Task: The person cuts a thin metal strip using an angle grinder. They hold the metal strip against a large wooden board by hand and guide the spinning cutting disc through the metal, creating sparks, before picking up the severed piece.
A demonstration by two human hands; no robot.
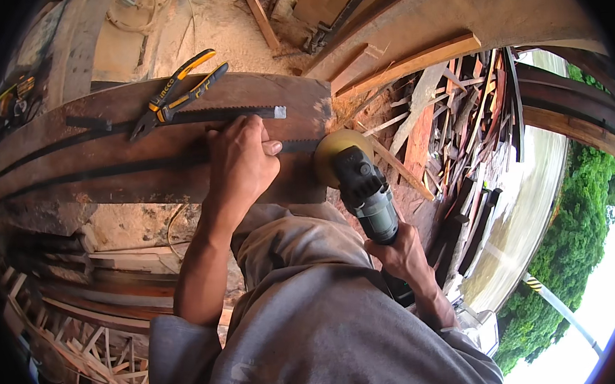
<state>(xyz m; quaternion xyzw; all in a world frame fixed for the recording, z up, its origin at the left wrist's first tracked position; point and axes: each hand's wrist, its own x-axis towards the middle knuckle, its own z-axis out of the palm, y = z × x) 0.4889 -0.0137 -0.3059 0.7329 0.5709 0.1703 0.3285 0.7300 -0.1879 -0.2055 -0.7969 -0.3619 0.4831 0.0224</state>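
Note:
My left hand (244, 160) is closed on a dark toothed metal blade (297, 145) that runs across a brown wooden board (143, 89), its right end reaching the disc of an angle grinder (368, 195). My right hand (399, 253) grips the grinder's body, with the yellowish disc (330, 162) at the board's right end. A second toothed strip (201, 115), with a pale tip, lies just above my left fingers. Black and yellow pliers (175, 94) rest over that strip.
Offcuts and thin strips of wood (458, 126) are heaped to the right, beside a pale road (546, 177) and trees. A leaning plank (405, 63) stands beyond the board. More timber (102, 296) is stacked at lower left, near a thin cable (177, 228).

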